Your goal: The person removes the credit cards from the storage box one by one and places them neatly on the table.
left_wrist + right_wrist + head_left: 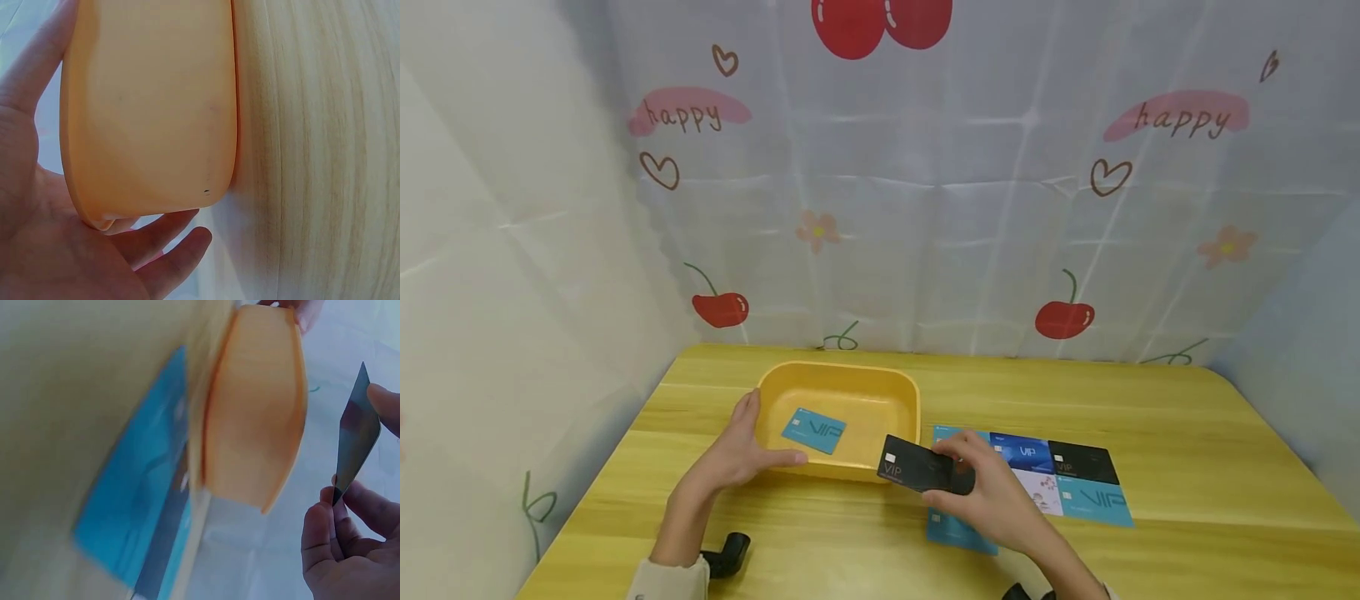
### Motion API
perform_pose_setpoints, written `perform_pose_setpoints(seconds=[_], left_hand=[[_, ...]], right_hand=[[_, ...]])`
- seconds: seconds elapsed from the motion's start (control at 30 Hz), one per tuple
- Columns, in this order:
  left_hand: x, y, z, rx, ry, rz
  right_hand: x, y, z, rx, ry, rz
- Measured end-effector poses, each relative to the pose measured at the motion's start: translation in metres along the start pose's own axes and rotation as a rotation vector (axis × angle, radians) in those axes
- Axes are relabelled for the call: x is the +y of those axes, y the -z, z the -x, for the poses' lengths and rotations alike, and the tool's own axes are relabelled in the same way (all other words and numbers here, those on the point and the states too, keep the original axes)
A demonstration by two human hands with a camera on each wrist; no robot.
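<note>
My left hand point(733, 450) holds the left end of a yellow plastic tray point(842, 472), its thumb along the front rim and its fingers at the left side. The left wrist view shows the hand point(56, 237) around the tray's corner. One teal VIP card point(815, 429) lies inside the tray. Between thumb and fingers, my right hand point(988, 496) pinches a black VIP card point(913, 464) above the table, just off the tray's front right corner. In the right wrist view this card point(357, 428) is seen nearly edge-on.
Right of the tray, several cards lie together on the wood-grain table point(1210, 467): a dark blue card point(1024, 453), a black card point(1084, 463), a teal card point(1096, 502), a white floral card point(1042, 492) and a teal card point(958, 532) partly under the right hand. A patterned curtain point(925, 250) hangs behind.
</note>
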State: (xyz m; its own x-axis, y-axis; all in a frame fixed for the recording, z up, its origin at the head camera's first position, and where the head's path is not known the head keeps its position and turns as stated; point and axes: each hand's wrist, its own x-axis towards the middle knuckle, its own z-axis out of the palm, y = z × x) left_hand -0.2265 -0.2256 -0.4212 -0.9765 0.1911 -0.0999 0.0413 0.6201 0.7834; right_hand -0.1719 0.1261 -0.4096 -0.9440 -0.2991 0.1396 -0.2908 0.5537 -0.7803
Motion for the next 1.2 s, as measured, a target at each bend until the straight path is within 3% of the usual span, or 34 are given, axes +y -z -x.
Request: perform_pose_setpoints(seconds=[0.2, 0.47, 0.7, 0.9, 1.2], left_hand=[[-0.001, -0.001, 0.002, -0.008, -0.004, -0.002], [-0.002, -0.001, 0.000, -0.003, -0.014, 0.006], [-0.002, -0.001, 0.000, -0.006, -0.014, 0.007], [-0.002, -0.002, -0.001, -0.009, -0.021, 0.001], [-0.002, -0.001, 0.000, -0.005, -0.022, -0.001]], right_hand=[[0.016, 0.016, 0.020, 0.007, -0.014, 0.054], [0.040, 0.035, 0.036, 0.029, 0.075, 0.123], [0.045, 0.050, 0.041, 0.021, 0.111, 0.166], [0.053, 0.062, 0.049, -0.055, 0.040, 0.183], [0.065, 0.075, 0.057, -0.090, -0.026, 0.212]])
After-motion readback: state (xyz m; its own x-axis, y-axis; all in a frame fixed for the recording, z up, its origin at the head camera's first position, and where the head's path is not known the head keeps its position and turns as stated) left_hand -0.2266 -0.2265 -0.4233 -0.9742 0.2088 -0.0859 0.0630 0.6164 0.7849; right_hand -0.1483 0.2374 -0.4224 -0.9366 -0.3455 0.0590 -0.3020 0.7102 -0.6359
